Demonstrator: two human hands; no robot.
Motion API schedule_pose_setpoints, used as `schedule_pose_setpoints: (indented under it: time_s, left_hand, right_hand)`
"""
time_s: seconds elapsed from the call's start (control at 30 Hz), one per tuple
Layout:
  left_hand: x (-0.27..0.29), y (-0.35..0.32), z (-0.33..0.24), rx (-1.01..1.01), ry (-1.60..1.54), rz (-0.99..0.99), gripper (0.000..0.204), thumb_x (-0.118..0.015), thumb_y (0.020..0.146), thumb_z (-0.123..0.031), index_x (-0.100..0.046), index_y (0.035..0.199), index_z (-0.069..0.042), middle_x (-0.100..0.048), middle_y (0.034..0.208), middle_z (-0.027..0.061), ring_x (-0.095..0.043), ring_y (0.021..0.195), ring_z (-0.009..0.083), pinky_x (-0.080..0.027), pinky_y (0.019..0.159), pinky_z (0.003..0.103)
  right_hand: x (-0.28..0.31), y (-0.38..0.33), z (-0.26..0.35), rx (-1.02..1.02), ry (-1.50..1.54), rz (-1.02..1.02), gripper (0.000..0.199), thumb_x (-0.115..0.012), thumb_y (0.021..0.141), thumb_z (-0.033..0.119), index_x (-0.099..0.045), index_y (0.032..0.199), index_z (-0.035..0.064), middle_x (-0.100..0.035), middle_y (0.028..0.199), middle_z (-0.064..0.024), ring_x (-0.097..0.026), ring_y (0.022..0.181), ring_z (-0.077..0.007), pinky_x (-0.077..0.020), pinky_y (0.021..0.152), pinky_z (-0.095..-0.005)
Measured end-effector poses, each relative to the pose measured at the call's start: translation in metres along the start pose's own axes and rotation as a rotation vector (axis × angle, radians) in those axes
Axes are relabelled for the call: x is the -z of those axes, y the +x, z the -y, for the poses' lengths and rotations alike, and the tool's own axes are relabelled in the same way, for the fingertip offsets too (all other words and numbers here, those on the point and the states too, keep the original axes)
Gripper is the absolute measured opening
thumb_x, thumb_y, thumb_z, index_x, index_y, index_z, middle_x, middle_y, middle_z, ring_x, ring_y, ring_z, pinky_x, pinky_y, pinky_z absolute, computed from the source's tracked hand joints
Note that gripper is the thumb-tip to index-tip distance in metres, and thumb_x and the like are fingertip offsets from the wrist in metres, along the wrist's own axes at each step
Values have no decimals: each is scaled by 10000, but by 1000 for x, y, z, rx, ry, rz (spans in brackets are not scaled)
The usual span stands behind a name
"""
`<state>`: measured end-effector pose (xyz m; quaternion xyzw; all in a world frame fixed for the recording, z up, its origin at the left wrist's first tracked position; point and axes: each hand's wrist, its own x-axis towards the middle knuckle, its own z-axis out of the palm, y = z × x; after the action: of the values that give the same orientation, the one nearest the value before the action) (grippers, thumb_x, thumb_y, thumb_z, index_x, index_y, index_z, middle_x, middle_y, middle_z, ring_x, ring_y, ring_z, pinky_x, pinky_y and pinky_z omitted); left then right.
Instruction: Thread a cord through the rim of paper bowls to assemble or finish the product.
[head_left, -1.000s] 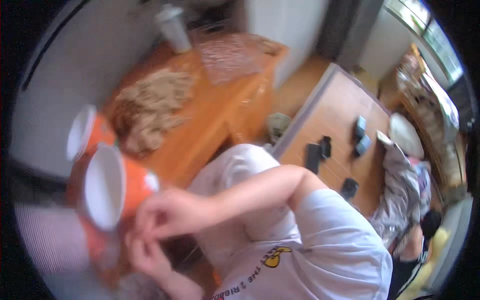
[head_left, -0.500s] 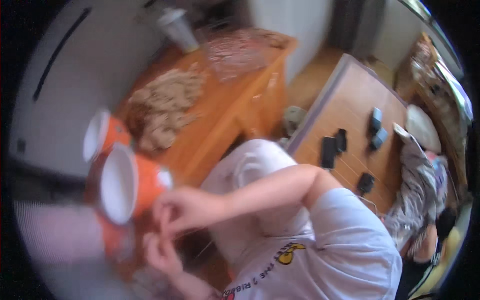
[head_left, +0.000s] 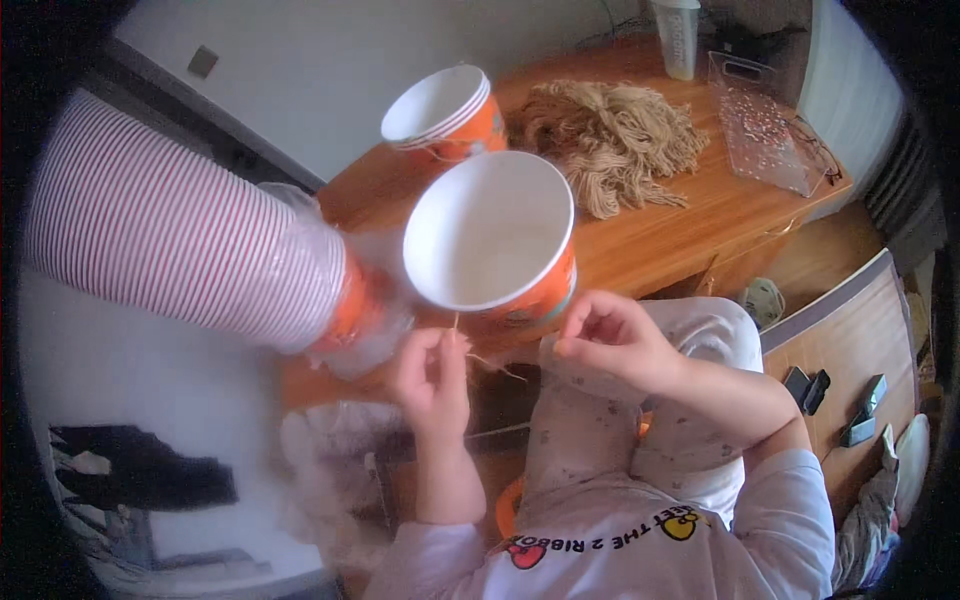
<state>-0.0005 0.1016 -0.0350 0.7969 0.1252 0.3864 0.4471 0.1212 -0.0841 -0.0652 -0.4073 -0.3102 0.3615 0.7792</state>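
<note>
Hands point(head_left: 520, 360): two; orange cups point(head_left: 492, 240): two.

One camera is sitting on the person's head and looking steeply down over the chest and lap. It is facing the near edge of a wooden table point(head_left: 690, 215), which is running from lower left to upper right across the frame. The left hand point(head_left: 432, 370) and right hand point(head_left: 610, 338) are lying close under the lens, near the centre. The wide lens is bending the wall and floor toward a dark rim. No second view is sharing the scene.
</note>
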Motion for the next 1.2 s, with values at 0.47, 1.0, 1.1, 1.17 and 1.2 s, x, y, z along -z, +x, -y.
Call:
schedule_pose_setpoints:
  time_s: [0.47, 1.0, 1.1, 1.17, 1.2]
  left_hand:
    - [0, 4, 15, -92, 44, 45, 115, -566, 945, -64, -581, 856, 7, -616, 797, 39, -571, 741, 91, -446, 711, 232]
    - [-4, 12, 26, -105, 118, 62, 72, -578, 930, -32, -588, 874, 13, -617, 805, 28, -557, 756, 74, -437, 712, 218]
    - [-5, 15, 32, -178, 181, -73, 81, -683, 848, -73, -628, 841, -15, -638, 771, 71, -599, 680, 170, -468, 648, 306]
    - [-8, 16, 29, -109, 94, 5, 99, -682, 861, -92, -624, 857, -12, -640, 781, 80, -605, 686, 173, -477, 640, 304]
    - [-6, 15, 27, -110, 99, 0, 99, -682, 861, -92, -624, 857, -12, -640, 781, 80, -605, 686, 173, -477, 640, 304]
  right_hand:
    - [-4, 0, -1, -16, -70, -33, 96, -672, 895, 58, -579, 917, 59, -599, 877, 41, -539, 805, -30, -443, 712, -205]
    - [-15, 5, 46, 583, -808, 58, 123, -688, 807, 4, -608, 890, 47, -646, 859, -82, -628, 811, -231, -477, 744, -321]
    - [-25, 21, 72, 772, -960, 35, 235, -701, 722, -19, -601, 923, 51, -626, 834, -80, -627, 766, -278, -484, 721, -371]
    - [-35, 34, 90, 870, -1356, 79, 272, -698, 707, 61, -571, 947, 55, -629, 830, -79, -639, 769, -279, -477, 719, -386]
    - [-43, 40, 89, 874, -1350, 82, 272, -698, 707, 61, -571, 947, 55, -629, 830, -79, -639, 769, -279, -477, 719, -386]
